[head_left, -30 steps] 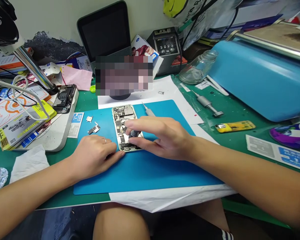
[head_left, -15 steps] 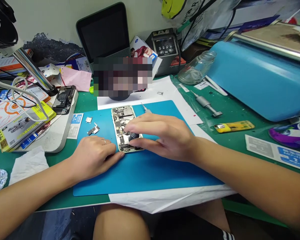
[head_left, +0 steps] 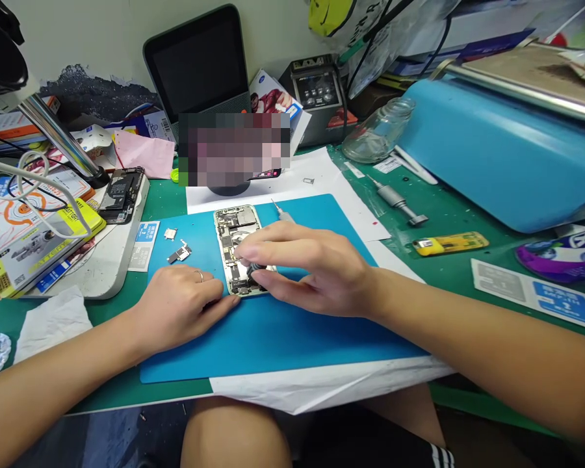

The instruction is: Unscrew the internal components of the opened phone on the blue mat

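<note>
An opened phone (head_left: pixel 233 240) lies on the blue mat (head_left: pixel 273 344), its circuit boards and inner parts bare. My left hand (head_left: pixel 180 305) rests at its lower left, fingers curled and thumb against the bottom edge. Above the phone's lower half, my right hand (head_left: pixel 312 266) pinches a short, dark screwdriver (head_left: pixel 254 269) between thumb and fingers; its tip is hidden. Behind that hand, a thin-tipped tool (head_left: pixel 281 210) lies partly covered. Left of the phone are a small metal shield (head_left: pixel 170 233) and a dark bracket-like part (head_left: pixel 180 252).
A second opened phone (head_left: pixel 121 195) sits on a white stand base (head_left: pixel 112 266) among boxes. To the right are a grey screwdriver (head_left: pixel 397 203), a yellow tool (head_left: pixel 451 244), a glass jar (head_left: pixel 377 133) and a blue machine (head_left: pixel 497 149). A dark screen (head_left: pixel 197 65) stands behind.
The view has shifted slightly. The screwdriver in my right hand has tilted or turned a little between the fingers. My left hand stays at the phone's edge.
</note>
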A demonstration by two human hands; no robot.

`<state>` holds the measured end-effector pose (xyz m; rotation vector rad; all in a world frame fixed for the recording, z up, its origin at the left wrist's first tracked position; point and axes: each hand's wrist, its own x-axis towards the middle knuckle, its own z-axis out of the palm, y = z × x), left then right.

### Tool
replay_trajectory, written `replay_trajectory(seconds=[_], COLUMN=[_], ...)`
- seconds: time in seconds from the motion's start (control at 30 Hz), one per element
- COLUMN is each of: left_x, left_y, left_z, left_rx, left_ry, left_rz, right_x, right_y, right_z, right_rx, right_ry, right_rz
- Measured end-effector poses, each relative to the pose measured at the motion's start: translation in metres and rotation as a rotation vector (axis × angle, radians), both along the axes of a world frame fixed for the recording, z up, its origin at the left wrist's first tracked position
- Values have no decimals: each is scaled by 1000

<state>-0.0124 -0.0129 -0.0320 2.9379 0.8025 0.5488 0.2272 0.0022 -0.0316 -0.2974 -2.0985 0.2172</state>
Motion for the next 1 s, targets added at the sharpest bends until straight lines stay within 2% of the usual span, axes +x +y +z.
replay_trajectory(seconds=[0.13,0.33,0.8,1.0], left_x=[0,0,1,0], left_y=[0,1,0,0], left_z=[0,0,-1,-1], left_rx=[6,4,12,10], left_ry=[1,-10,-11,-17], left_rz=[0,-13,-10,-18], right_x=[1,0,-2,-2], right_y=[0,1,1,1], right_z=[-2,-5,-5,-7], right_rx=[-8,-30,52,15], right_ry=[8,61,10,25], right_rz=[-21,32,-56,-44])
